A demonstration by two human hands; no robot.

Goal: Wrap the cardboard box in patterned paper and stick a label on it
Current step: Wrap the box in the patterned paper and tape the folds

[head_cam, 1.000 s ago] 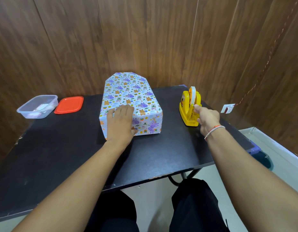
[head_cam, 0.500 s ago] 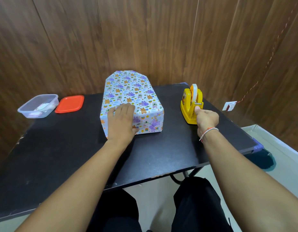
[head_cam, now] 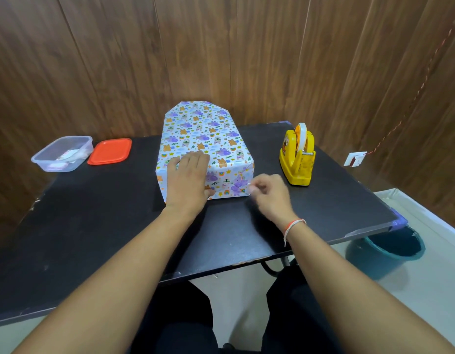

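The box [head_cam: 208, 139], covered in white paper with purple and orange animal prints, lies in the middle of the black table [head_cam: 93, 226]. My left hand [head_cam: 186, 178] lies flat over its near top edge, thumb on the front face. My right hand [head_cam: 268, 194] hovers just off the box's near right corner, fingers curled, pinching a small clear piece of tape [head_cam: 250, 186]. The yellow tape dispenser [head_cam: 298, 155] stands to the right of the box.
A clear plastic tub [head_cam: 61, 153] with small items sits at the back left, its orange lid [head_cam: 110, 150] beside it. A teal bucket [head_cam: 390, 251] stands on the floor past the table's right edge. Wooden wall panels close the back.
My right hand left the tape dispenser and came left to the box's near right corner with a piece of tape. My left hand stayed on the box.
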